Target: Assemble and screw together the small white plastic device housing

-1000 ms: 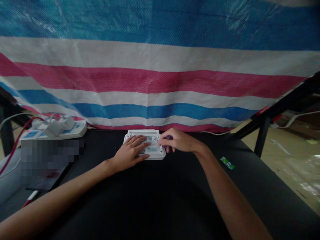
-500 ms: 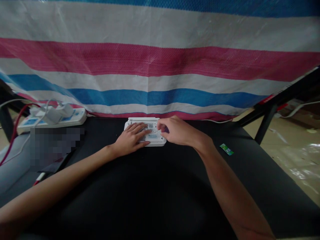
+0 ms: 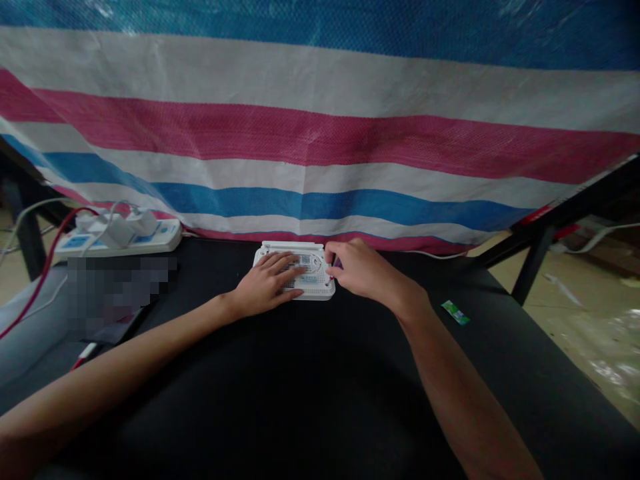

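A flat white router-like device with a perforated face and a label lies on the black table, near the striped sheet. Across its left part rests my left hand, palm down with fingers spread. At the device's right edge is my right hand, its thumb and fingers bent together. Something small and dark, with a spot of red, shows between those fingers; its kind cannot be made out. The palm side of the right hand is hidden.
A striped sheet hangs behind the black table. To the left are a white power strip with plugs, a red cable and a blurred-out dark flat object. A small green packet lies at right.
My right hand has shifted slightly right, from over the device's right part to its edge, uncovering more of its face. My left hand stays on the device. The camera view has tilted a little.
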Tool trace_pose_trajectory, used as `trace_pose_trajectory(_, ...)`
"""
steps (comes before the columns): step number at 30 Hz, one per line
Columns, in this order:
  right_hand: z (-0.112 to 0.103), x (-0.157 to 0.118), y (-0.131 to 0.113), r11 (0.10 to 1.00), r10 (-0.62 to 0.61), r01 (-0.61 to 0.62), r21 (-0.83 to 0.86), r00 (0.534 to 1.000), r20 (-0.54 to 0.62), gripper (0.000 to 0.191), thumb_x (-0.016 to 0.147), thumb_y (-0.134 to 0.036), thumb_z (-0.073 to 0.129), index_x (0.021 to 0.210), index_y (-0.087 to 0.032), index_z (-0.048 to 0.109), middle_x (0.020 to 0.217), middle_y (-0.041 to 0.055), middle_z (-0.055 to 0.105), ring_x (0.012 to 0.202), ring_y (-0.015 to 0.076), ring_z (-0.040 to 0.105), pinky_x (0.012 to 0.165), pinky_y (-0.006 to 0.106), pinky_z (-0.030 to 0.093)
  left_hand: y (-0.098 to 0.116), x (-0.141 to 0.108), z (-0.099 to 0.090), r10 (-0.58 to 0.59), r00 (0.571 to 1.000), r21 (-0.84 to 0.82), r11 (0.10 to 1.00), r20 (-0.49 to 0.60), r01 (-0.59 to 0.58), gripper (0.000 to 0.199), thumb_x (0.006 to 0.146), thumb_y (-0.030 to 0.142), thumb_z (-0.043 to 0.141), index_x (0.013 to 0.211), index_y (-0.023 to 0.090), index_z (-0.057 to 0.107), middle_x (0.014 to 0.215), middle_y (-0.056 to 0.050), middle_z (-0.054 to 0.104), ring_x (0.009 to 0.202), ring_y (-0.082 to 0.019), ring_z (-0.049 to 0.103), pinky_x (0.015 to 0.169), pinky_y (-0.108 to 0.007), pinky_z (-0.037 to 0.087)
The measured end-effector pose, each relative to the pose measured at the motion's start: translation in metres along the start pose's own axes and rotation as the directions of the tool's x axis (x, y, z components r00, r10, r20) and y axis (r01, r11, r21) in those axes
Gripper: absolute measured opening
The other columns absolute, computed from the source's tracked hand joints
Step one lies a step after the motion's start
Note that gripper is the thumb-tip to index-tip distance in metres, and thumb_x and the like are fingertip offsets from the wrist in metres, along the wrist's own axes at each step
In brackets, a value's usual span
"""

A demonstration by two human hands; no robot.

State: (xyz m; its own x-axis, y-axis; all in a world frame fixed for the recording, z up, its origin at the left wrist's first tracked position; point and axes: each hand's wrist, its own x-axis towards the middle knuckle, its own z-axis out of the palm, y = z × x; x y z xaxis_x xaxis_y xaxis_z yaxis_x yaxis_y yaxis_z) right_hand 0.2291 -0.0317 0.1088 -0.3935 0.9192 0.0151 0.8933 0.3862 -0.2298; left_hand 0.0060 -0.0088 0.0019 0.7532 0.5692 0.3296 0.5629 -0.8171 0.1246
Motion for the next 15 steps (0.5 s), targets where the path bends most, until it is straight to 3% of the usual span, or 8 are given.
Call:
trace_pose_trajectory(10, -0.0002, -0.0011, -0.0003, 0.994, 0.005, -0.004, -0.106, 1.0, 0.008, 0.011, 0.086, -0.019, 0.058, 0.08, -0.016, 0.066, 0.082, 0.0094, 0.071, 0.078, 0.0208, 0.064, 0.063, 0.028, 0.036, -0.0007, -0.0006, -0.0002, 0.008, 1.0, 0.025, 1.0, 0.011, -0.008, 0.051, 0.097, 0.051, 0.044, 0.138, 0.021, 0.049, 0.146, -0.012, 0.045, 0.138, -0.03, 0.038, 0.114, -0.051, 0.031)
trace_pose_trajectory(13, 0.0006, -0.0018, 0.0024, 0.992, -0.008, 0.011, -0.124, 1.0, 0.026, 0.004, 0.082, -0.02, 0.063, 0.083, -0.017, 0.065, 0.083, 0.0089, 0.071, 0.079, 0.0224, 0.064, 0.062, 0.029, 0.035, -0.0007, -0.0009, 0.0004, 0.007, 1.0, 0.029, 1.0, 0.003, -0.007, 0.051, 0.097, 0.051, 0.044, 0.138, 0.022, 0.05, 0.146, -0.012, 0.046, 0.137, -0.03, 0.038, 0.113, -0.051, 0.032)
trace_pose_trajectory(15, 0.0005, -0.0028, 0.0031, 0.992, -0.042, 0.045, -0.121, 0.999, 0.03, 0.01, 0.078, -0.017, 0.065, 0.088, -0.018, 0.065, 0.085, 0.0081, 0.072, 0.081, 0.0226, 0.064, 0.062, 0.029, 0.035, -0.0003, -0.0011, 0.0004, 0.004, 1.0, 0.033, 0.999, 0.001, -0.004, 0.05, 0.097, 0.051, 0.044, 0.137, 0.022, 0.05, 0.145, -0.013, 0.046, 0.138, -0.03, 0.038, 0.113, -0.051, 0.032)
